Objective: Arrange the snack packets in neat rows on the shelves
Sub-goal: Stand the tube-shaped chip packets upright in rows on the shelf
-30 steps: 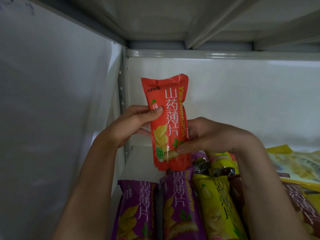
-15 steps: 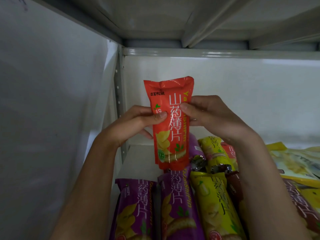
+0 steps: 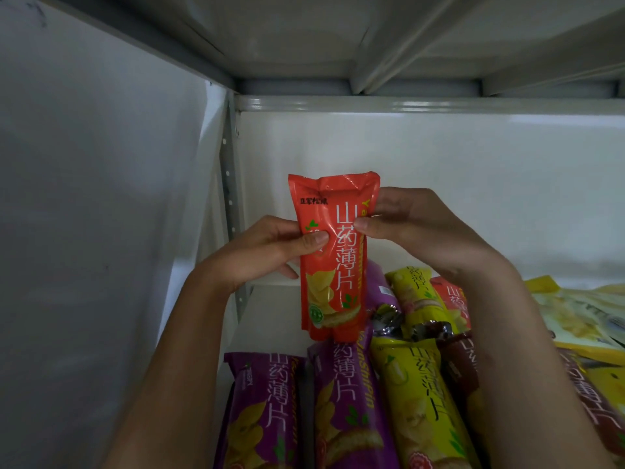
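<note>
A red snack packet with white characters stands upright in the air above the shelf's back left part. My left hand pinches its left edge with the thumb on the front. My right hand pinches its upper right edge, thumb on the front. Below it, two purple packets and a yellow packet lie side by side in a front row. More packets, purple, yellow and red, lie behind them.
The white shelf floor shows bare at the back left corner. A perforated metal upright and a white side wall close the left. The upper shelf's underside hangs overhead. Flat yellow bags lie at the right.
My right hand moved from the packet's lower right edge up to its upper right edge. The packet stayed upright and my left hand kept its hold.
</note>
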Available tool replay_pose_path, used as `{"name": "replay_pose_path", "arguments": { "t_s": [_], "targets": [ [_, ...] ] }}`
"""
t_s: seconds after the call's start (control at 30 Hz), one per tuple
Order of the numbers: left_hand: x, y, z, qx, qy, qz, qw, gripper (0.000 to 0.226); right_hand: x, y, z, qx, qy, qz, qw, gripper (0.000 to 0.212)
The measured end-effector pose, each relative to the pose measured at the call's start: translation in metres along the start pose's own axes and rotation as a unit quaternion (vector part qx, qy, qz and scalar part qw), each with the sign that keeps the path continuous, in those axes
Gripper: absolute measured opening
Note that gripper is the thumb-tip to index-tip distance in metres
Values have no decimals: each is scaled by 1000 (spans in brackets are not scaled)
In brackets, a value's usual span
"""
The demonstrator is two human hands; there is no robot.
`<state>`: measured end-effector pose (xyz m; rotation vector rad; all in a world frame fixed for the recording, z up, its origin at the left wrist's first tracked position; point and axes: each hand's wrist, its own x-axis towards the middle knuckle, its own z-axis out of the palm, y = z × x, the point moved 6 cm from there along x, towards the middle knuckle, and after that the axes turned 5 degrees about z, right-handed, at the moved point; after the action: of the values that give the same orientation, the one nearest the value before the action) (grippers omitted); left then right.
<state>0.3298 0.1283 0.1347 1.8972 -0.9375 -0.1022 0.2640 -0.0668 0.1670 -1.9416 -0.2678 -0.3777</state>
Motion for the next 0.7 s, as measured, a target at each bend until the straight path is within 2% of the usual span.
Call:
{"name": "replay_pose_path", "arguments": {
  "t_s": [0.37,0.57,0.7],
  "targets": [
    [0,-2,0,-2,1,-3,1000,54,-1,3,3,-12,-5,18,1000,31],
    [0,-2,1,-31,9,8,999,47,2,6,-2,9,34,20,999,31],
    [-1,-2,-2,-29,27,17,999,44,1,7,0,13,11,25,1000,31]
  ]
}}
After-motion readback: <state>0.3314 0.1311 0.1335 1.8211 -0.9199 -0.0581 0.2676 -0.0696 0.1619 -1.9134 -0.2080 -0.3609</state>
